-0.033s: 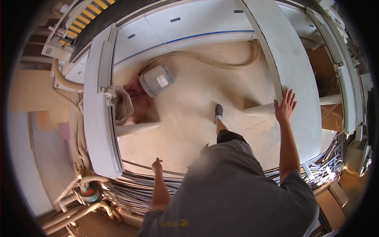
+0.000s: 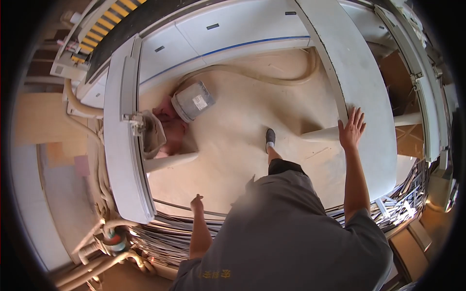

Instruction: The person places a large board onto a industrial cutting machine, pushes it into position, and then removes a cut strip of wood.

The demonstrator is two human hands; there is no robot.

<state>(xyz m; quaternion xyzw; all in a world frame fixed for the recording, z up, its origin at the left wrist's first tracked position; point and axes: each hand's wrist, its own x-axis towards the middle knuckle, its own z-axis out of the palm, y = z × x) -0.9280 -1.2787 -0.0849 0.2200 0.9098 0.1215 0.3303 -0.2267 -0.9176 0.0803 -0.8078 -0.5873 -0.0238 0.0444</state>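
Observation:
My right hand (image 2: pixel 352 128) lies flat with fingers spread near the left edge of a long pale grey table arm (image 2: pixel 371 150). Nothing is held in it. On the other side, my left hand (image 2: pixel 197 204) hangs in the air over the dusty floor, fingers curled together, with nothing visible in them. Beyond it to the left stands a second pale grey table arm (image 2: pixel 124 160) with a metal clamp (image 2: pixel 134 121) on its inner edge. A grey bucket (image 2: pixel 192 101) with a white label lies tipped on the floor, beside pink bags or cloth (image 2: pixel 174 133).
White machine cabinets (image 2: pixel 233 34) line the far side, and a thick hose (image 2: pixel 257 75) curves along the floor there. Floor-level supports (image 2: pixel 320 137) stick out from the arms. Thin strips (image 2: pixel 167 237) are piled behind the left hand. Boards (image 2: pixel 36 119) lie at the far left.
The view has shifted very slightly. My left hand appears a little farther right and lower. My right hand stays flat on the table arm.

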